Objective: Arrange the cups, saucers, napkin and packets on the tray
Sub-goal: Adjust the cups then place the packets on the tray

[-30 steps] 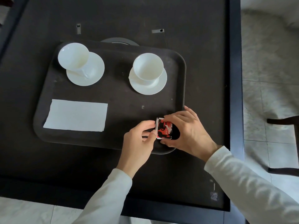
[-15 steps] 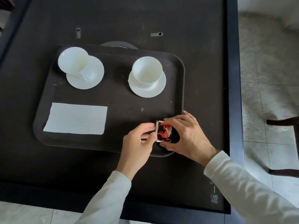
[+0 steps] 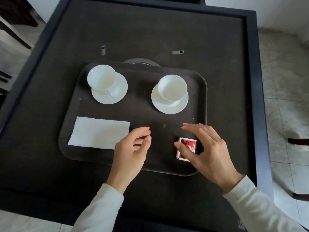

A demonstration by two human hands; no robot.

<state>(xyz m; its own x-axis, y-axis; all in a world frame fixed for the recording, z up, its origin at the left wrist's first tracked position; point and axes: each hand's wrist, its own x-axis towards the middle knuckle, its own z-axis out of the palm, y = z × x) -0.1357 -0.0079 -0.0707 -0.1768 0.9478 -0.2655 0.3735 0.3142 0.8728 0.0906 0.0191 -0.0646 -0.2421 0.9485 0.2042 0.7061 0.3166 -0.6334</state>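
Note:
A dark tray (image 3: 137, 114) lies on the black table. At its back stand two white cups, the left cup (image 3: 102, 79) on its saucer (image 3: 120, 91) and the right cup (image 3: 172, 87) on its saucer (image 3: 168, 106). A white napkin (image 3: 98, 133) lies flat at the tray's front left. The red-and-white packets (image 3: 188, 146) lie at the front right corner. My right hand (image 3: 207, 148) hovers over them with relaxed fingers, its thumb by their left edge. My left hand (image 3: 132, 151) floats apart from them, loosely curled and holding nothing.
A grey round disc (image 3: 142, 61) peeks out behind the tray. Two small grey fittings (image 3: 178, 52) sit on the table's far part. The table has a raised black frame (image 3: 257, 97). Chair parts (image 3: 299, 141) stand on the tiled floor to the right.
Both hands have let go of the packets, which now lie on the tray. My left hand has drawn away to the left and my right hand has lifted open above them.

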